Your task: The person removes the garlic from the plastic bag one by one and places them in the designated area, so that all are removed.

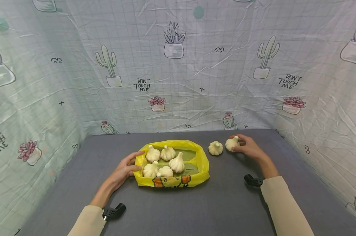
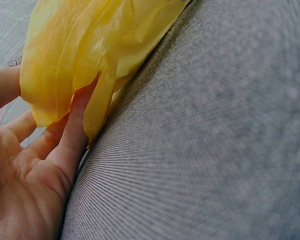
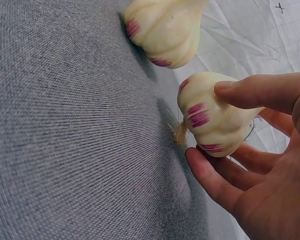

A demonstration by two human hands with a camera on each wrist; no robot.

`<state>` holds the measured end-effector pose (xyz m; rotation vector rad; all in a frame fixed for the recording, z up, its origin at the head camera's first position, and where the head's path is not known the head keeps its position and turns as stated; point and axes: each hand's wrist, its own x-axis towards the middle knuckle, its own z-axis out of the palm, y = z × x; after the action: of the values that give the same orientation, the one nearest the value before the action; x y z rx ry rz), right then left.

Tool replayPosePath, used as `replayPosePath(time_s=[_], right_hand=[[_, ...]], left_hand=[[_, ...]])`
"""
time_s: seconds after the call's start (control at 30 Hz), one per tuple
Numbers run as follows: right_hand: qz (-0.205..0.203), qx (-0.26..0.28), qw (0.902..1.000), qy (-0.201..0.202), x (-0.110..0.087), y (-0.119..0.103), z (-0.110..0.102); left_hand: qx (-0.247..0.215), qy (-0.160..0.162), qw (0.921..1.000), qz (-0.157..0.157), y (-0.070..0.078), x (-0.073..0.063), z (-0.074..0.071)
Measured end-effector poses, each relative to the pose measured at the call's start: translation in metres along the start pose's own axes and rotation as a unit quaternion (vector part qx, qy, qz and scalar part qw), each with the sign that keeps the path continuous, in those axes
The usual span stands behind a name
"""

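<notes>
A yellow plastic bag (image 1: 202, 164) with its mouth spread wide lies on the table, and several garlic bulbs (image 1: 177, 163) sit inside it. My left hand (image 1: 123, 172) holds the bag's left side, its thumb and fingers at the rim. In the left wrist view, yellow plastic (image 2: 65, 55) hangs between the fingers of that hand. To the right of the bag, my right hand (image 1: 248, 148) grips a garlic bulb (image 3: 210, 120) between thumb and fingers, root end towards the table. Another bulb (image 1: 215, 148) stands on the table just left of that hand.
The grey cloth-covered table (image 1: 225, 203) meets a hanging curtain (image 1: 189, 108) printed with potted plants at the back and both sides. A black strap device (image 1: 114, 211) is worn on the left wrist, and a similar device (image 1: 253, 180) on the right.
</notes>
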<state>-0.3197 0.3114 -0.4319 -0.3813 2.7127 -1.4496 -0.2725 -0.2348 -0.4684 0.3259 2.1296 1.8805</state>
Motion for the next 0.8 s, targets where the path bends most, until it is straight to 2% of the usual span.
replayPosePath(time_s=[0.17,0.3,0.47,0.8], right_hand=[[0.002,0.012,0.9999,0.008,-0.0008,-0.0027,0.0004],[-0.012,0.019,0.9996,0.018,-0.0003,-0.0037,0.0005],[-0.022,0.001,0.9994,0.027,0.0022,-0.0008,0.0017],[-0.017,-0.017,0.9997,0.005,0.0031,0.0008,0.0022]], left_hand=[[-0.002,0.001,1.0,-0.001,0.0012,-0.0005,0.0001],[-0.006,-0.001,1.0,0.001,0.0021,-0.0008,-0.0004],[-0.011,-0.004,0.9999,0.001,0.0024,-0.0004,-0.0009],[-0.008,-0.002,1.0,-0.003,0.0019,0.0,-0.0018]])
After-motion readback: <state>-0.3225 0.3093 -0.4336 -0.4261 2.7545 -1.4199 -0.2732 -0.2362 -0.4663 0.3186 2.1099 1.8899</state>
